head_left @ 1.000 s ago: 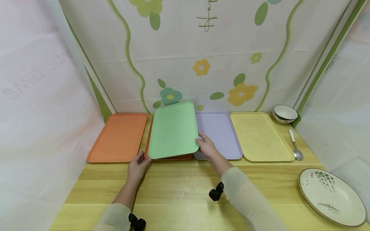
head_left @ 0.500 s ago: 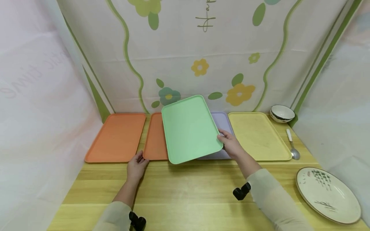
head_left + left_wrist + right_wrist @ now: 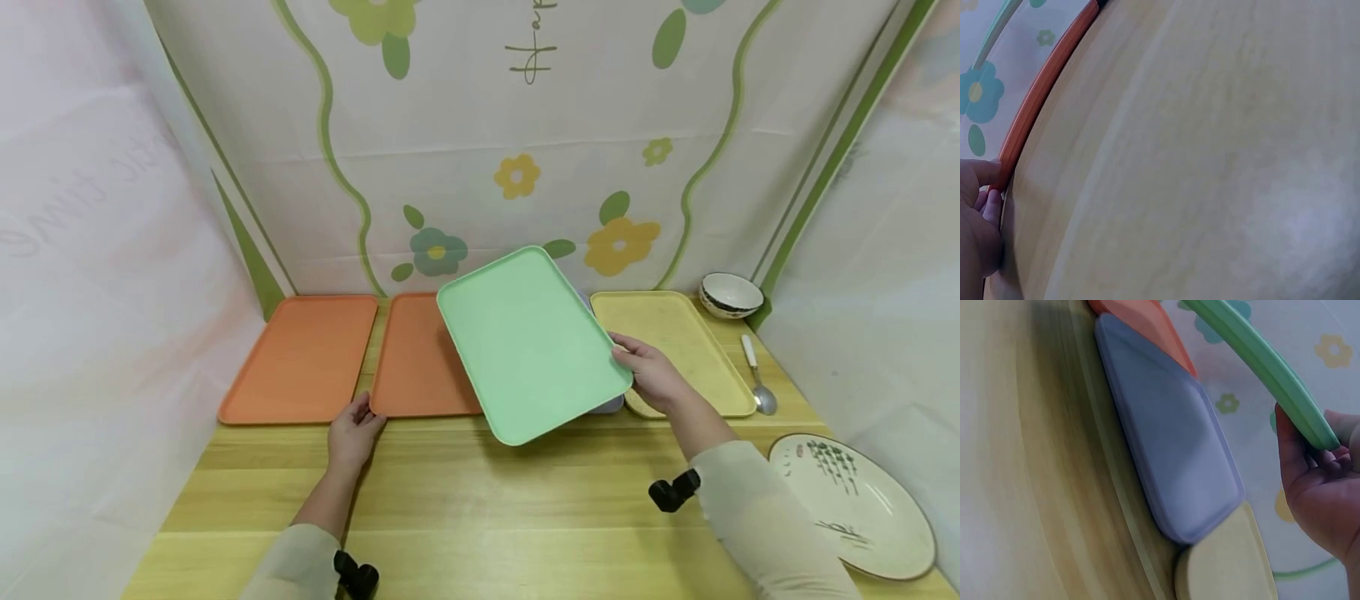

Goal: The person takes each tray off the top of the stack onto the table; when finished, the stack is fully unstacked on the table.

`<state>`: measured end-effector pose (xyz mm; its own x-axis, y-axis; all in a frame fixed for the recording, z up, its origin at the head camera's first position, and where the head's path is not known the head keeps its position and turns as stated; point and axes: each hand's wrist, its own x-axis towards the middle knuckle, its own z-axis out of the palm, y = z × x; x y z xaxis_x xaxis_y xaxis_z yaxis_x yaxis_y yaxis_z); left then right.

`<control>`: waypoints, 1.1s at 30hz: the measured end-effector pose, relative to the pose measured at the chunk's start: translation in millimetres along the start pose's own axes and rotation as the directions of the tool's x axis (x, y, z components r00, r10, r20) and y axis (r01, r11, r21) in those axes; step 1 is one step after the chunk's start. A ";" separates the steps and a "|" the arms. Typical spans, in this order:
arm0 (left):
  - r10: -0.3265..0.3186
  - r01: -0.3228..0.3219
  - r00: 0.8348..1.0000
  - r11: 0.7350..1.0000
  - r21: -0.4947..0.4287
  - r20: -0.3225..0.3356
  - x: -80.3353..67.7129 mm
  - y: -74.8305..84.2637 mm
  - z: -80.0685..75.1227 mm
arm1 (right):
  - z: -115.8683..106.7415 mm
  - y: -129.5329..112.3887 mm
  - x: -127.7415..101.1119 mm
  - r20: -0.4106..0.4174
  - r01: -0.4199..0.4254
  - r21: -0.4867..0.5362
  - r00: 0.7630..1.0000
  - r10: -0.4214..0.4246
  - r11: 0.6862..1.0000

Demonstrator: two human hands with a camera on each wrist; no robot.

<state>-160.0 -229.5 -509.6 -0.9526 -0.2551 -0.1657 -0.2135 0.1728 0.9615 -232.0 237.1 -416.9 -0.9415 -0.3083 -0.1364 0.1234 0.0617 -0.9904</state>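
**Mia:** Flowers are all over the cloth wall point(image 3: 525, 150) behind the wooden desk point(image 3: 465, 500). Where is the green tray point(image 3: 528, 342)?

**Ben:** It is up in the air, tilted, over the purple tray point(image 3: 609, 406). The right hand point(image 3: 654, 375) holds it at its right edge, near the front corner. The thumb is on top and the fingers are curled under the rim.

**Mia:** And the left hand point(image 3: 354, 433)?

**Ben:** It is well apart from the green tray. It rests on the desk, and its fingertips touch the front corner of an orange tray point(image 3: 420, 358). It does not hold anything. The fingers are loose.

**Mia:** Is there any writing?

**Ben:** Yes, some curly green letters at the top of the cloth wall, but they are cut off, so I cannot read them. The pink sheet point(image 3: 82, 192) on the left has faint letters too, seen backwards. I cannot read them well.

**Mia:** What else is on the desk?

**Ben:** Another orange tray point(image 3: 300, 358) on the far left, a yellow tray point(image 3: 690, 333), a small bowl point(image 3: 729, 293), a spoon point(image 3: 757, 387) and a big plate point(image 3: 855, 500) with green plants painted on it.

**Mia:** Do the wrist pictures show more?

**Ben:** The right wrist one shows nearly the whole purple tray under the green tray. From the head you see only a bit of it. The left wrist one shows the fingers right against the orange rim.
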 end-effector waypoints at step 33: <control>0.012 -0.012 1.000 1.000 -0.004 -0.009 -0.2 -0.5 0.9 | -42.6 19.4 -7.8 0.249 -0.140 -0.313 0.943 0.223 0.939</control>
<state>-160.0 -228.6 -510.3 -0.9533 -0.2612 -0.1518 -0.2007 0.1721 0.9644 -235.7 281.1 -434.2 -0.7818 -0.5130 -0.3545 0.1493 0.3981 -0.9051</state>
